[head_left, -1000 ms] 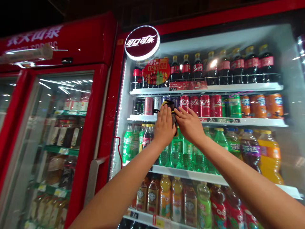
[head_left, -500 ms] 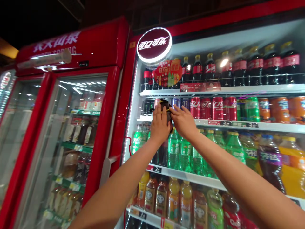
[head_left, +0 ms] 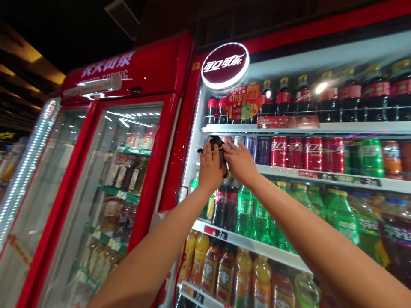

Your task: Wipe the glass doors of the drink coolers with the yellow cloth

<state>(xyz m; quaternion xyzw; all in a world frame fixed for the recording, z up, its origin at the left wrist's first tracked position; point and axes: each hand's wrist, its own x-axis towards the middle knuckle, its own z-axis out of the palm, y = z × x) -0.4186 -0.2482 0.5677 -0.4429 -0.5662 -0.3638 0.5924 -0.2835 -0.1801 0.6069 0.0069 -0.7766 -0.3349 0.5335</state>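
Note:
Both my arms are stretched out and raised toward the glass front of a lit drinks fridge. Between my hands is a small black object with yellow trim (head_left: 216,143), mostly covered by my fingers; its kind cannot be made out. My left hand (head_left: 210,167) lies over it with long, nearly straight fingers. On the object's right side, the fingers of my right hand (head_left: 240,163) hold its edge. The object is level with the shelf of cans, near the fridge's left side. Whether it touches the glass cannot be told.
Red cans (head_left: 278,152), cola bottles (head_left: 303,96) and green bottles (head_left: 245,207) fill the shelves. A round lit sign (head_left: 225,66) hangs above my hands. A second red fridge (head_left: 175,128) with glass doors stands left, and a door handle (head_left: 157,219) lies near my left forearm.
My hands and the black object have shifted left across the fridge front, toward its left edge. My view has turned left, so more of the neighbouring fridge and ceiling shows.

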